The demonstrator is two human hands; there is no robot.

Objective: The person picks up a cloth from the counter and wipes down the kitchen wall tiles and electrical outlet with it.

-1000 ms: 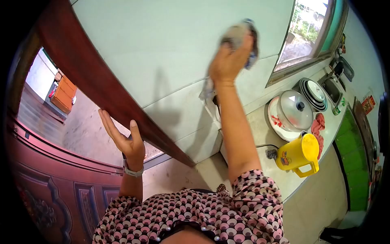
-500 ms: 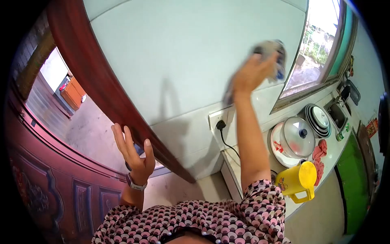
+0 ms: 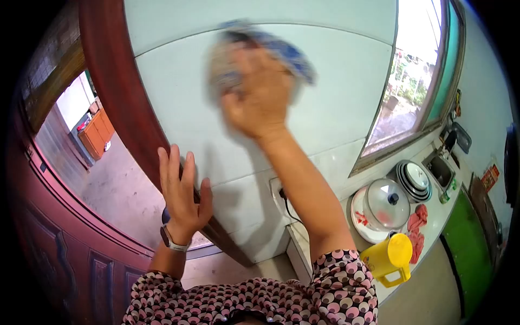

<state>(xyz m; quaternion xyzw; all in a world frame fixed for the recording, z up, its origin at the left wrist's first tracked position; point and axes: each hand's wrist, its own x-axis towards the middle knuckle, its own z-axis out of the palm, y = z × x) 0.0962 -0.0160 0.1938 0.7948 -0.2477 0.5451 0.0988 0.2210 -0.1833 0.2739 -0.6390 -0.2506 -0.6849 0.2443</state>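
Note:
My right hand (image 3: 260, 92) is raised against the pale tiled wall (image 3: 341, 81), gripping a blue and beige cleaning cloth (image 3: 290, 51). Motion blurs the cloth and fingers, and part of the cloth is hidden behind the hand. Lower on the left, my left hand (image 3: 184, 197) is held up with its fingers stretched out and nothing in it. It overlaps the dark red door frame (image 3: 122, 81) in this view, and a watch (image 3: 172, 241) sits on that wrist.
A black plug (image 3: 283, 194) sits in the wall socket, beside my right forearm. On the counter at right stand a yellow pitcher (image 3: 390, 254), a pot with a glass lid (image 3: 387, 203), stacked bowls (image 3: 414, 179) and a red cloth (image 3: 416, 227). A window (image 3: 406, 86) opens above.
My right hand has swept the cloth left and upward across the wall, away from the window side. My left hand has risen slightly, fingers still extended. The view has shifted a little.

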